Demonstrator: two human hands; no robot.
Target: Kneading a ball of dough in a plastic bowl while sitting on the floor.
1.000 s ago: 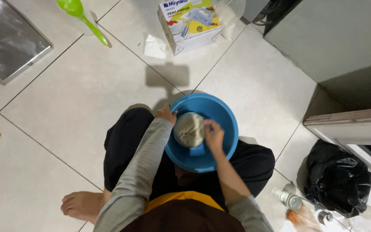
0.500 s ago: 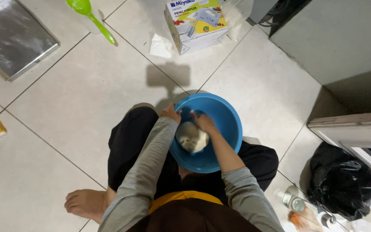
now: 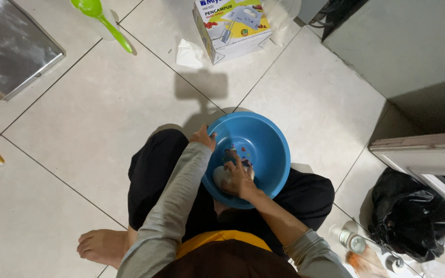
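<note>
Dough lump (image 3: pixel 221 175) under right hand (image 3: pixel 238 177); left hand (image 3: pixel 203 137) grips bowl (image 3: pixel 269 149) rim.

You are sitting on a floor of large pale tiles (image 3: pixel 68 128) with dark grout lines. Overhead light is casting a shadow (image 3: pixel 202 85) ahead of you. A grey cabinet wall (image 3: pixel 413 46) is standing at the upper right, with a white ledge (image 3: pixel 423 154) below it.

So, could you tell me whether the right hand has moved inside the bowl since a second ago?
Yes. The right hand has moved from the bowl centre towards its near rim.
</note>
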